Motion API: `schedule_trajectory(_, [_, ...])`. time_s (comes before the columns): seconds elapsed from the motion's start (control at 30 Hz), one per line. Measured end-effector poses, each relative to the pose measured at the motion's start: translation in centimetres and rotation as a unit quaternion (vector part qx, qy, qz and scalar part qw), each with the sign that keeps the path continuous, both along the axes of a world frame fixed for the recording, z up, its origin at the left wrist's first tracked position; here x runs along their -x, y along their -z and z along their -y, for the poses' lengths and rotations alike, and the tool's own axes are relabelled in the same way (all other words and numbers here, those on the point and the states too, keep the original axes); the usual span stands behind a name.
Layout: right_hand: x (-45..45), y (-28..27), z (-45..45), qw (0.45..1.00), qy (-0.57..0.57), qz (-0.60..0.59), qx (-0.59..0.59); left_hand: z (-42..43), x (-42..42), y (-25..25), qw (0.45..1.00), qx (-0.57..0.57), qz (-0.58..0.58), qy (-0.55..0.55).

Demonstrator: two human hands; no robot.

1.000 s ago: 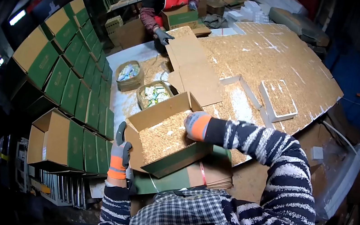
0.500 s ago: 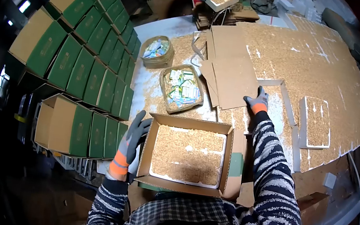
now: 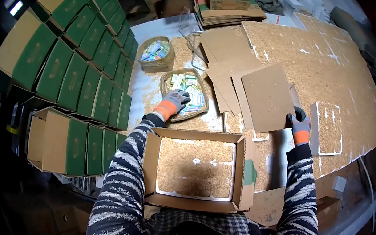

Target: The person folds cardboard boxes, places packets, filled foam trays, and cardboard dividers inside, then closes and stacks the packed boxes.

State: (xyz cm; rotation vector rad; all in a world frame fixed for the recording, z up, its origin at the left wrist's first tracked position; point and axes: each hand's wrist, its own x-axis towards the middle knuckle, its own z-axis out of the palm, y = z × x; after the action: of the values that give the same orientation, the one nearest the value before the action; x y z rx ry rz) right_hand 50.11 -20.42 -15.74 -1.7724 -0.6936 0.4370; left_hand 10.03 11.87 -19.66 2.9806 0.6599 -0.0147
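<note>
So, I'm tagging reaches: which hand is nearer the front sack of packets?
Left. The left hand is over the left rim of the front sack, at the packets; the right hand is off to its right, at a cardboard sheet's corner.

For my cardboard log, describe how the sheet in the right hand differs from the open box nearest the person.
The sheet is a flat panel; the open box has raised walls. The right hand holds the sheet at its edge; no hand holds the open box. Both show brown cardboard.
</note>
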Motion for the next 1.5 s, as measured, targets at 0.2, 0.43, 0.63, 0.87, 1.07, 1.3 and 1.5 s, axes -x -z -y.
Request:
schedule_trajectory(0.2, [4.4, -8.2, 3.8, 0.995, 0.04, 0.013, -0.093, 0.2, -0.2, -0.4, 0.968, 0.156, -0.045, -0.192])
schedule_trajectory(0.43, [20.7, -20.4, 4.2, 0.756, -0.428, 0.478, -0.127, 2.5, 6.5, -7.6, 0.861, 0.263, 0.373, -0.226])
schedule_trajectory(0.63, [27.3, -14.8, 5.4, 0.594, -0.663, 0.425, 0.166, 17.3, 10.1, -22.1, 0.832, 0.224, 0.49, -0.131])
schedule_trajectory(0.87, [25.1, -18.7, 6.6, 0.785, -0.544, 0.294, -0.031, 23.3, 13.8, -19.4, 0.996, -0.015, 0.071, 0.052])
schedule_trajectory(1.07, [18.8, -8.1, 8.3, 0.933, -0.302, -0.195, 0.019, 24.3, 19.7, -13.8, 0.693, 0.493, 0.454, -0.267])
schedule_trajectory(1.3, [25.9, -4.5, 8.2, 0.953, -0.288, 0.019, 0.096, 27.5, 15.0, -4.4, 0.763, 0.406, 0.376, -0.335])
schedule_trajectory(1.5, [32.2, -11.1, 5.9, 0.95, -0.256, -0.118, -0.131, 24.7, 19.5, -1.3, 0.482, 0.647, 0.55, -0.215])
